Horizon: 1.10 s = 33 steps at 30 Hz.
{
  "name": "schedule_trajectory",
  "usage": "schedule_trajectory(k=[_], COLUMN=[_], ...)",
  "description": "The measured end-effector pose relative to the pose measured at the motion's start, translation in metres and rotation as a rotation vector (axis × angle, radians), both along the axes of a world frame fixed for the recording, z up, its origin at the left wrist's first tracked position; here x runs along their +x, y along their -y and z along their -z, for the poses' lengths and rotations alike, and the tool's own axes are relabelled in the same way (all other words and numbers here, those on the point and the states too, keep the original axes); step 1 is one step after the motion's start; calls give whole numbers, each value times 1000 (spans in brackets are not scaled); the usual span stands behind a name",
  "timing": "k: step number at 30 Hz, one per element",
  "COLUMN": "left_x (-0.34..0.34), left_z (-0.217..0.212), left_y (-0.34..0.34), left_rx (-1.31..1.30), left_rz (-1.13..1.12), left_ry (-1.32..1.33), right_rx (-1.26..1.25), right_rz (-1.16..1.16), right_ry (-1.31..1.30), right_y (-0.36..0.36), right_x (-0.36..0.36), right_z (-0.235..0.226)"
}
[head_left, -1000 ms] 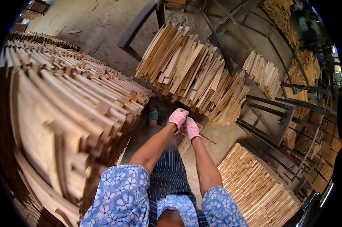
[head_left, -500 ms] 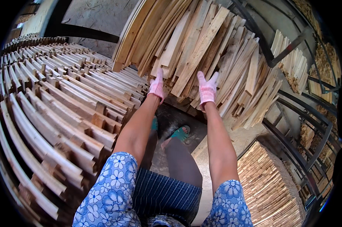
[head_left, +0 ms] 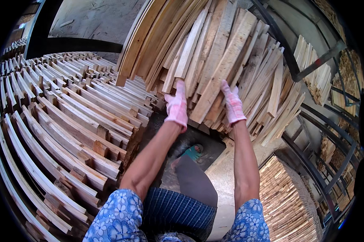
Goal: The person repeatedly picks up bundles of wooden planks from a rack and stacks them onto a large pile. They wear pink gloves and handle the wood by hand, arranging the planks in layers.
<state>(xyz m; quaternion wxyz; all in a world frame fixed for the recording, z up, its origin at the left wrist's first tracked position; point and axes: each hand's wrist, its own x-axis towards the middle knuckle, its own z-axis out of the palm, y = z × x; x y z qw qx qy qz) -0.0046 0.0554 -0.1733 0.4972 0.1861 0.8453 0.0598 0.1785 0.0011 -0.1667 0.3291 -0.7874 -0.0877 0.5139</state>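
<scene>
My left hand (head_left: pixel 177 105), in a pink and white knitted glove, reaches to the lower ends of the loose wooden boards (head_left: pixel 208 74). One outstretched digit lies against a board end, with the others apart from it on the left. My right hand (head_left: pixel 233 105), gloved the same way, is beside the long board (head_left: pixel 226 66) lying slantwise on top of the pile. Its digits point up along the wood and are spread. Board ends stick out between both hands. Neither hand is wrapped round a board, though some fingertips are hidden against the wood.
Rows of stacked boards with small spacer blocks (head_left: pixel 79 117) fill the left side. Black metal frames (head_left: pixel 294 72) stand at the right and upper left (head_left: pixel 81 45). A tight stack of thin sticks (head_left: pixel 284 197) sits at lower right. My sandalled foot (head_left: pixel 194 151) is below the pile.
Both hands have shifted slightly right and lower in the picture, and my view has moved too. My left hand now meets a board end; my right hand has turned in toward the slanting board.
</scene>
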Motion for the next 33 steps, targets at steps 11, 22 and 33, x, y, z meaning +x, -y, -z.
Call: schedule_trajectory(k=[11,22,33], left_x=[-16,-43,-115], left_z=[21,-69,61], left_y=[12,92,28], left_rx=[-33,38,47], left_rz=[-166,425,732], left_ry=[586,403,316], right_rx=[176,177,274], right_rz=[73,339,494], right_ry=[31,-498,-777], right_y=[-1,103,113], right_x=[-11,-52,-118], right_z=[47,8,69])
